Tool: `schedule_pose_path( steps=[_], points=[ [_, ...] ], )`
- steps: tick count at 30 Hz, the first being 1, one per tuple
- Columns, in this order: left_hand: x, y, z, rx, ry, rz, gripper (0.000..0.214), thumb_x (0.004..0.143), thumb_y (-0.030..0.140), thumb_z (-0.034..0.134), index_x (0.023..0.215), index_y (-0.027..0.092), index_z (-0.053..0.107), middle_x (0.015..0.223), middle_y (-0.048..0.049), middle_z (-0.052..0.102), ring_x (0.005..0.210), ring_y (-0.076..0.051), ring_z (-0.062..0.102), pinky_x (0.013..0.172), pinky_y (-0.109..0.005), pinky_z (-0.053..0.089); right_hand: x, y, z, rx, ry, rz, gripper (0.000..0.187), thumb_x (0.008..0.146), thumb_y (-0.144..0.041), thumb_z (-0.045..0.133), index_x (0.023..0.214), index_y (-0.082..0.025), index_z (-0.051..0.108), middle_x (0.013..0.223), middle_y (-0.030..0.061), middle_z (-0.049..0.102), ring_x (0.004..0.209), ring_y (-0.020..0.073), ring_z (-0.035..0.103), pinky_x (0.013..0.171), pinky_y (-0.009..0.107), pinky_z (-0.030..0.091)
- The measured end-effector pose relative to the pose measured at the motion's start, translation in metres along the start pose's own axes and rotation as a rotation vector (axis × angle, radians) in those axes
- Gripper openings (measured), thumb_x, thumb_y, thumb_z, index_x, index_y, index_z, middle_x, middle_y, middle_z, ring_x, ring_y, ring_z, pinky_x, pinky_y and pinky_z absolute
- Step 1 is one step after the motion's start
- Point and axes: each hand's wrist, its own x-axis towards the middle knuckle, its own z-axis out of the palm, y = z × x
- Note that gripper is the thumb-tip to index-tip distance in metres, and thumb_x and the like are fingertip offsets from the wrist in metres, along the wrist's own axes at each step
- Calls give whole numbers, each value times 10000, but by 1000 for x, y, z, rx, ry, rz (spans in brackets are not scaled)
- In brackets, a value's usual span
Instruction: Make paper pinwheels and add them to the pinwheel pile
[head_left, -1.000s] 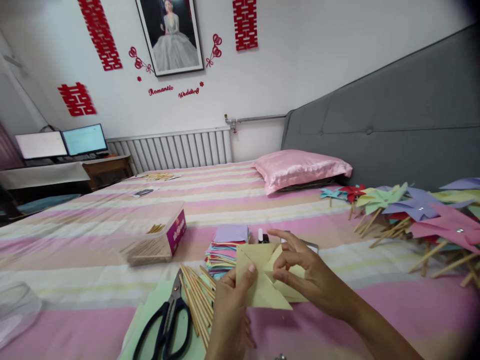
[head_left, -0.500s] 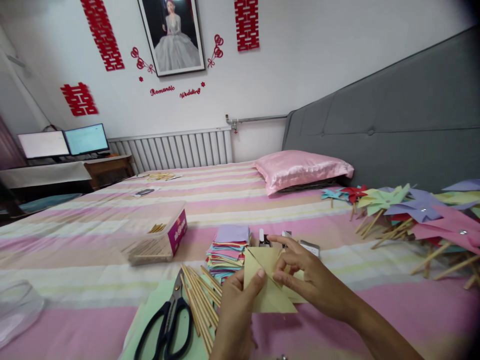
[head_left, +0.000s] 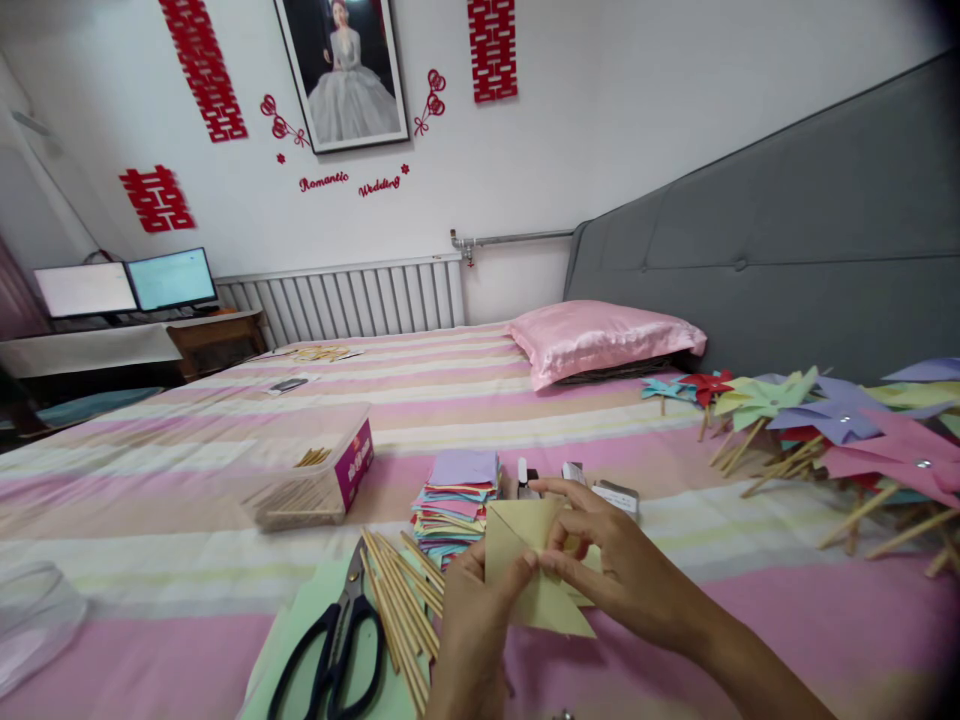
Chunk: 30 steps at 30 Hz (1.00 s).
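Both my hands hold a pale yellow folded paper just above the striped bed. My left hand pinches its left side with the thumb on top. My right hand is curled over its right side, fingertips pressed on the flaps near the middle. Right behind the paper lies a stack of coloured paper squares. Several wooden sticks and black-handled scissors lie on a light green sheet to the left of my left hand.
A clear box of sticks with a purple label sits at the left. Finished paper pinwheels are piled at the right by the grey headboard. A pink pillow lies behind. Small glue bottles stand beyond the paper stack.
My right hand's fingers have closed down onto the middle of the yellow paper, folding its flaps inward. The paper has tilted and sunk slightly. My left hand keeps its hold.
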Motion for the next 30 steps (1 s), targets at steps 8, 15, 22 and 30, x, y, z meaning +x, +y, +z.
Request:
schedule_pose_path(
  steps=[8,15,22,30],
  points=[
    [-2,2,3,-88,93,44,239,555,248,745,743,116,680,556,-36,686,409,-138,578,418,-214,395,4,2,8,77,211,75,424,661,-279,644,1048,-247,476,1205,78,480,978,235,528,693,333,478],
    [-4,1,6,-197,71,52,332,583,247,737,877,108,666,637,-56,705,583,-180,643,554,-249,465,7,9,21,675,116,263,497,659,-389,647,1066,-184,448,846,77,663,766,223,634,692,372,509],
    [-5,-1,8,-200,14,46,309,571,250,743,841,114,682,654,-59,709,601,-189,646,595,-267,465,9,16,24,792,135,280,506,577,-412,711,984,-172,532,828,83,690,734,232,650,672,360,516],
    [0,-1,3,-186,-79,-38,322,557,266,742,829,101,697,710,-108,721,623,-218,655,642,-304,475,9,24,15,803,105,312,470,586,-311,708,993,-160,531,788,83,696,717,226,649,668,357,509]
  ],
)
